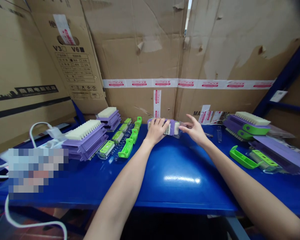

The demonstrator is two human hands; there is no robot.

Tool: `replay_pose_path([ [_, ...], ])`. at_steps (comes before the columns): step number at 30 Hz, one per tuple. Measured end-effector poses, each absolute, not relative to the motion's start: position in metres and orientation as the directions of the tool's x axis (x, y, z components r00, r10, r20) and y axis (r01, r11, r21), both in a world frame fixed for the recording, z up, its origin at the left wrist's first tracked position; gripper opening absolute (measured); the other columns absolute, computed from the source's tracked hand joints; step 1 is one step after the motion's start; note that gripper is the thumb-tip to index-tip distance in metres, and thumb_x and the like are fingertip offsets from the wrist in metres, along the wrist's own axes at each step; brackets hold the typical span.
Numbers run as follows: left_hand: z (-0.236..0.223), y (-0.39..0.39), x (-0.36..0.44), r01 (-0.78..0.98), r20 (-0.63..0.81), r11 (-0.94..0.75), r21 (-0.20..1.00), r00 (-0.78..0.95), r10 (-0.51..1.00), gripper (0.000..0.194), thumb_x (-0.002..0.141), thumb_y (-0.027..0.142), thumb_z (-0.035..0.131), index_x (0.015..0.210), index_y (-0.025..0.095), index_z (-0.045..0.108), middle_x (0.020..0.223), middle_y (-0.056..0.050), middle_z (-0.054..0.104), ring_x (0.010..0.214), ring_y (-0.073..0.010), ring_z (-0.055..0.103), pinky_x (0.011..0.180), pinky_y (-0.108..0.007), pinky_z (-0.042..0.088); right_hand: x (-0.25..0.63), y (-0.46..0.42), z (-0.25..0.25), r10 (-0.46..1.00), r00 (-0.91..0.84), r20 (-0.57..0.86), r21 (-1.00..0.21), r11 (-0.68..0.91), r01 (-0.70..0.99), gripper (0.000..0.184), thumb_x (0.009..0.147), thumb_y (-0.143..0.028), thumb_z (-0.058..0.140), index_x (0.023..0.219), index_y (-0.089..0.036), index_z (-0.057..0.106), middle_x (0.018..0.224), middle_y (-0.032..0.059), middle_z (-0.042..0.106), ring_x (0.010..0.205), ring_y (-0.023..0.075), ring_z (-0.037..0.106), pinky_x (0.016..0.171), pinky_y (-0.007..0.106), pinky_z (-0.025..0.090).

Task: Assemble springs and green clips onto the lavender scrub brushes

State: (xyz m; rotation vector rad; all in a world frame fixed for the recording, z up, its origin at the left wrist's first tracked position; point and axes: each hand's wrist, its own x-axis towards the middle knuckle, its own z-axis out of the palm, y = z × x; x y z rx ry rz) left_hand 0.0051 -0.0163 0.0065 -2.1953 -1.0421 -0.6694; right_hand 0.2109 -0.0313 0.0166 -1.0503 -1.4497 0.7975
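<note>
At the far middle of the table, my left hand [158, 128] is closed over a purple brush [171, 128] with pale bristles. Its fingers wrap across the top and hide much of it. A clear plastic part shows at the brush's right end. Beside that end is my right hand [193, 129], fingers apart and one finger raised; its fingertips reach the end of the brush. Whether they touch or press it is hard to tell. A small dark rod [209, 135] lies just right of my right hand, with a spring [219, 134] farther right.
On the left stand stacked purple brushes [83, 141], green-topped clear cases [106, 148], springs [120, 146] and green handles [126, 148]. To the right are more brushes [250, 121], a green handle [243, 159] and a green-topped case [263, 160]. Cardboard [140, 63] walls the back. A white cable [35, 225] hangs at left.
</note>
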Motion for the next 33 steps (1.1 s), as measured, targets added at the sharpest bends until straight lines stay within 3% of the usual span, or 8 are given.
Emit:
replay_pose_path([
  [7,0.009,-0.016,0.01,0.741,0.614,-0.563,-0.365,0.646,0.453,0.047,0.084,0.023,0.05,0.131,0.019,0.046,0.123,-0.013,0.053,0.109,-0.0273,0.048,0.097,-0.043,0.033,0.217,-0.031,0.016,0.883,-0.06,0.466,-0.849,0.465,0.25,0.099,0.061,-0.035,0.077,0.146,-0.017,0.029,0.086,0.0038,0.068,0.08,0.0204,0.063,0.082,0.04,0.052],
  [11,0.008,-0.017,0.01,0.733,0.59,-0.565,-0.38,0.662,0.462,0.048,0.085,0.03,0.05,0.13,0.015,0.046,0.121,-0.014,0.054,0.106,-0.0281,0.048,0.092,-0.042,0.035,0.211,-0.033,0.013,0.909,-0.042,0.415,-0.901,0.417,0.121,0.109,0.061,-0.037,0.078,0.15,-0.017,0.018,0.086,0.004,0.069,0.08,0.0206,0.065,0.081,0.039,0.053],
  [17,0.009,-0.02,0.011,0.716,0.573,-0.591,-0.371,0.677,0.462,0.052,0.084,0.035,0.054,0.128,0.009,0.045,0.113,-0.014,0.056,0.101,-0.0275,0.049,0.087,-0.037,0.036,0.207,-0.036,0.014,0.946,-0.064,0.319,-0.948,0.319,-0.015,0.114,0.057,-0.041,0.081,0.149,-0.018,0.018,0.084,0.0038,0.07,0.077,0.019,0.065,0.076,0.036,0.053],
  [23,0.009,-0.023,0.014,0.729,0.564,-0.582,-0.36,0.667,0.487,0.055,0.082,0.039,0.057,0.127,0.009,0.044,0.11,-0.015,0.056,0.1,-0.0285,0.05,0.084,-0.037,0.037,0.205,-0.035,0.011,0.93,-0.054,0.363,-0.931,0.364,0.019,0.098,0.06,-0.04,0.077,0.144,-0.019,0.031,0.08,0.0012,0.067,0.074,0.0172,0.062,0.073,0.034,0.052],
  [27,0.015,-0.027,0.019,0.739,0.551,-0.586,-0.331,0.656,0.516,0.056,0.079,0.038,0.062,0.124,0.011,0.046,0.109,-0.014,0.057,0.1,-0.0276,0.051,0.083,-0.036,0.038,0.201,-0.032,0.003,0.925,-0.013,0.381,-0.917,0.379,0.125,0.084,0.071,-0.043,0.067,0.143,-0.019,0.033,0.083,0.0036,0.067,0.076,0.0196,0.062,0.075,0.037,0.052],
  [30,0.019,-0.03,0.027,0.722,0.5,-0.612,-0.322,0.679,0.538,0.056,0.077,0.049,0.063,0.118,0.013,0.051,0.105,-0.011,0.059,0.098,-0.0261,0.053,0.083,-0.035,0.038,0.198,-0.026,-0.008,0.928,0.019,0.372,-0.897,0.354,0.263,0.071,0.078,-0.044,0.057,0.141,-0.018,0.037,0.105,0.0094,0.065,0.096,0.0238,0.061,0.088,0.042,0.048],
  [33,0.021,-0.034,0.036,0.74,0.491,-0.593,-0.319,0.664,0.564,0.066,0.074,0.06,0.062,0.117,0.012,0.052,0.103,-0.012,0.061,0.098,-0.0271,0.055,0.09,-0.038,0.035,0.193,-0.019,-0.02,0.91,0.09,0.405,-0.849,0.338,0.407,0.059,0.083,-0.043,0.049,0.135,-0.017,0.045,0.128,0.0126,0.055,0.12,0.0256,0.049,0.104,0.042,0.036],
])
